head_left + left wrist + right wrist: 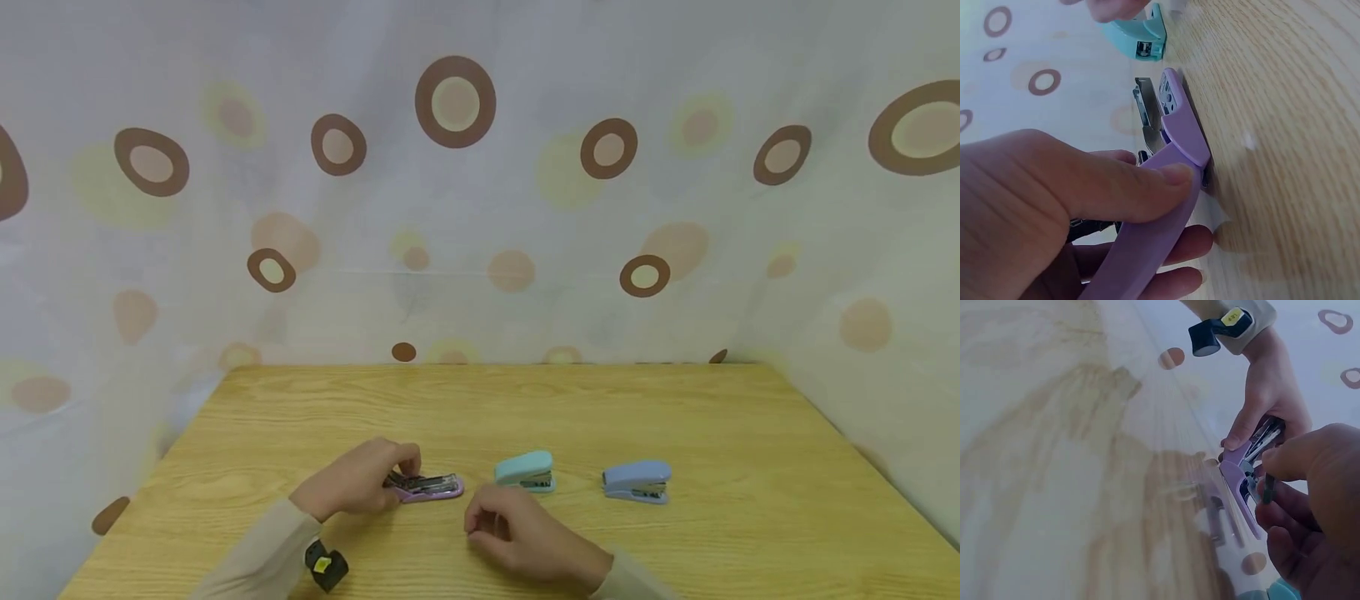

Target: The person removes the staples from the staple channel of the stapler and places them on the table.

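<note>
My left hand grips a purple stapler that is hinged wide open, with its metal staple channel exposed. In the left wrist view the thumb presses near the hinge and the fingers curl behind the raised purple cover. The stapler's base lies along the table. My right hand is just right of it, thumb and fingertips together. Between them the right wrist view shows a small dark-grey strip, like a row of staples, overlapping the open stapler there.
A mint-green stapler stands behind my right hand, and a blue stapler stands farther right. Both are closed. The wooden table ends at a circle-patterned curtain at the back and sides. A black device sits at the left wrist.
</note>
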Demonstrator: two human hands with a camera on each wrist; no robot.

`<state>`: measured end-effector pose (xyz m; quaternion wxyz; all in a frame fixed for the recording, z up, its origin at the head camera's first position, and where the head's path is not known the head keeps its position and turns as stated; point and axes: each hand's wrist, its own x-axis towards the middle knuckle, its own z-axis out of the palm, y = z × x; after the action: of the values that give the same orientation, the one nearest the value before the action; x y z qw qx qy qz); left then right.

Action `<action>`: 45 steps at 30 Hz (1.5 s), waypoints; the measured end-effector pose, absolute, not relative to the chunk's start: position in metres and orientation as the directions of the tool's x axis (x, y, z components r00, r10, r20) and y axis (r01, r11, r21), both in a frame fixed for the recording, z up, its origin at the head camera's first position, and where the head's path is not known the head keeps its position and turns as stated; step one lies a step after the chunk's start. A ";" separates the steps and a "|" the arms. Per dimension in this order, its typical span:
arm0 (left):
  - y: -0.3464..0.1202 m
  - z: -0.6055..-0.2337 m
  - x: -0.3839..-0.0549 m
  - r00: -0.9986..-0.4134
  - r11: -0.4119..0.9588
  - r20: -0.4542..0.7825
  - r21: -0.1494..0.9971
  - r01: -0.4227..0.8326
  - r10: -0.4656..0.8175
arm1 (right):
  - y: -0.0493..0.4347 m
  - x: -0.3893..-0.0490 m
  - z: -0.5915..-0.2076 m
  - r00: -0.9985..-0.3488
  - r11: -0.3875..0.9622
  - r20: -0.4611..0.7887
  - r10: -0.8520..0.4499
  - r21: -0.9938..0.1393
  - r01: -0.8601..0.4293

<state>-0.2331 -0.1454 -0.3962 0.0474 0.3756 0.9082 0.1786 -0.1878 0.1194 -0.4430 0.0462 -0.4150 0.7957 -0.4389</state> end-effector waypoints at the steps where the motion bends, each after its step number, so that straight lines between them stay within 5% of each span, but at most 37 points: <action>1: -0.146 -0.396 -0.234 -0.716 0.658 0.046 0.358 0.663 0.697 | 0.121 -0.187 -0.443 -0.647 0.279 0.284 -0.707 -0.730 -0.624; 19: -0.147 -0.392 -0.236 -0.725 0.653 0.064 0.386 0.652 0.686 | 0.127 -0.178 -0.444 -0.597 0.318 0.211 -0.774 -0.685 -0.655; 28: -0.135 -0.384 -0.233 -0.726 0.642 0.208 0.352 0.681 0.656 | 0.125 -0.178 -0.447 -0.569 0.291 0.285 -0.772 -0.636 -0.715; 36: -0.120 -0.388 -0.233 -0.712 0.625 0.234 0.352 0.696 0.662 | 0.129 -0.178 -0.442 -0.646 0.331 0.288 -0.707 -0.673 -0.661; 45: -0.097 -0.390 -0.237 -0.712 0.591 0.244 0.418 0.690 0.658 | 0.147 -0.196 -0.421 -0.608 0.315 0.557 -0.566 -0.535 -0.784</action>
<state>-0.2372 -0.0975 -0.3900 -0.0318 0.3782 0.8914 0.2479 -0.1956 0.1466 -0.4214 -0.1343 -0.4219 0.7998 -0.4053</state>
